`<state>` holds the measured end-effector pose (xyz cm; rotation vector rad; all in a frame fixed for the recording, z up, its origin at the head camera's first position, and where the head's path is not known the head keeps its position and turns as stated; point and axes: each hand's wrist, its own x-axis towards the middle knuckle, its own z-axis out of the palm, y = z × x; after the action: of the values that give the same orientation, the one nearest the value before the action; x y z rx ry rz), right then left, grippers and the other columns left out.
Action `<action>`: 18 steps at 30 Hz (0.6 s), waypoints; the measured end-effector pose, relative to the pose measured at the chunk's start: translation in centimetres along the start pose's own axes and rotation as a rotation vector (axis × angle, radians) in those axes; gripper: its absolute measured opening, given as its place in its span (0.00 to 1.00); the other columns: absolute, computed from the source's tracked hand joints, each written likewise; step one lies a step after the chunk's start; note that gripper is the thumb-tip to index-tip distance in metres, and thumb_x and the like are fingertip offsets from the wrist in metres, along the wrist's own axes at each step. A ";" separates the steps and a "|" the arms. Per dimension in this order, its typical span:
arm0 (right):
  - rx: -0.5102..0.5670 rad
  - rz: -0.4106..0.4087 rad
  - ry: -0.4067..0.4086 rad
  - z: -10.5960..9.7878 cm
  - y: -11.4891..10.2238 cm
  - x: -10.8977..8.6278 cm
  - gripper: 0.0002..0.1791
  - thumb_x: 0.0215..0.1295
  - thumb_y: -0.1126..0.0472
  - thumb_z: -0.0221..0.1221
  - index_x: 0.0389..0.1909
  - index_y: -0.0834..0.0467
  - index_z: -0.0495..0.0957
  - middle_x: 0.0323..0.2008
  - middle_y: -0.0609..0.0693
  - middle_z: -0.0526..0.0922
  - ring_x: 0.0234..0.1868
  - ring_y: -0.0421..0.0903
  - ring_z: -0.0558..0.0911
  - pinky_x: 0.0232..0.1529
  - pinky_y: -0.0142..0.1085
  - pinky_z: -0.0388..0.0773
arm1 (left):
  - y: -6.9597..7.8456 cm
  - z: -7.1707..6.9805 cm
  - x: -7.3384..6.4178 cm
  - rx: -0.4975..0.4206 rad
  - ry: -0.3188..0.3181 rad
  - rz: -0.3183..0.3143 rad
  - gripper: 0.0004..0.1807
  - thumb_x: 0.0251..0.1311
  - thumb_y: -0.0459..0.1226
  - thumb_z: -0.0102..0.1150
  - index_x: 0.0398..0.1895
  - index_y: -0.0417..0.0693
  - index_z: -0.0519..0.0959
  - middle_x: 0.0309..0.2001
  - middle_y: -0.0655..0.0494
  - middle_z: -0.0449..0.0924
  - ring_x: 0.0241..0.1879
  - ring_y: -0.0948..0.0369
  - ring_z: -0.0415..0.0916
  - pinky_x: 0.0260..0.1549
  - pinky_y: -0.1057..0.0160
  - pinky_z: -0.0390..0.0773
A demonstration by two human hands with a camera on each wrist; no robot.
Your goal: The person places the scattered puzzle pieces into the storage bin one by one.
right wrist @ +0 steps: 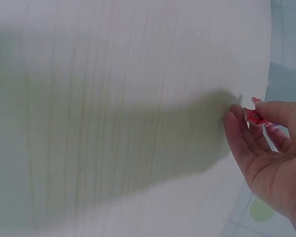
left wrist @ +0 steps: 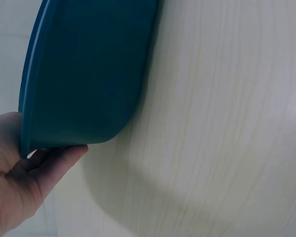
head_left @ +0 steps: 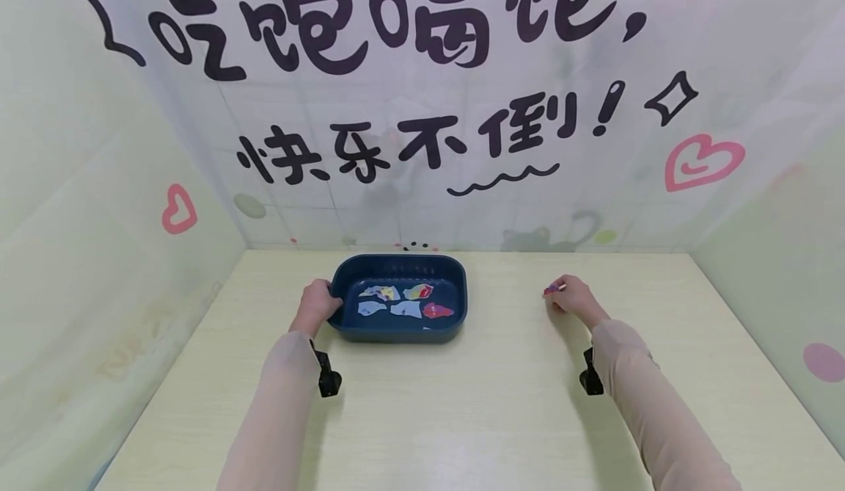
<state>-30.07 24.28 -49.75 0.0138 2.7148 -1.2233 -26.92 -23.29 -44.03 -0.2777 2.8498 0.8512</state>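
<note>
My left hand (head_left: 317, 305) grips the left end of a dark blue rectangular basin (head_left: 396, 335). In the left wrist view, the thumb hooks over the rim of the basin (left wrist: 89, 74) while fingers press its outer wall. Several torn pieces of printed paper (head_left: 405, 309), white, multicoloured and red, lie flat on the basin floor. To the right, my right hand (head_left: 573, 297) pinches a small red and purple torn paper scrap (right wrist: 255, 117) between thumb and fingers, just above the table.
The pale wood-grain table (head_left: 462, 417) runs back to a white cloth backdrop (head_left: 409, 212) with black Chinese lettering and pink hearts. Cloth sides stand at left and right. A small black wrist camera (head_left: 328, 377) sits on the left forearm, another camera (head_left: 591, 377) on the right.
</note>
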 end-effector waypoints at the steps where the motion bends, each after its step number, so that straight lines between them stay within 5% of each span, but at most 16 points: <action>1: -0.010 0.040 -0.006 -0.3 -1.8 -1.2 0.12 0.56 0.67 0.53 0.38 0.71 0.70 0.30 0.62 0.79 0.20 0.41 0.78 0.24 0.33 0.78 | 0.0 0.0 0.0 0.000 0.003 0.002 0.20 0.55 0.30 0.51 0.49 0.23 0.70 0.48 0.29 0.73 0.47 0.42 0.74 0.45 0.51 0.77; 7: -0.015 0.037 0.007 -0.5 -4.6 -3.1 0.12 0.59 0.67 0.52 0.40 0.73 0.70 0.28 0.60 0.78 0.17 0.35 0.74 0.22 0.28 0.74 | -0.1 0.0 0.0 0.002 0.012 0.015 0.19 0.55 0.30 0.52 0.48 0.23 0.70 0.47 0.29 0.74 0.46 0.42 0.75 0.45 0.51 0.77; 18: -0.003 0.020 -0.015 0.0 -5.0 -2.5 0.13 0.59 0.68 0.52 0.41 0.74 0.73 0.31 0.63 0.81 0.19 0.35 0.73 0.22 0.26 0.73 | 0.0 -0.1 0.0 0.009 0.001 0.014 0.20 0.55 0.30 0.51 0.49 0.22 0.69 0.49 0.28 0.73 0.48 0.41 0.74 0.46 0.51 0.77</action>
<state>-27.96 21.14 -45.65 0.0312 2.6976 -1.2091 -26.95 -23.29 -43.96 -0.2572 2.8595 0.8410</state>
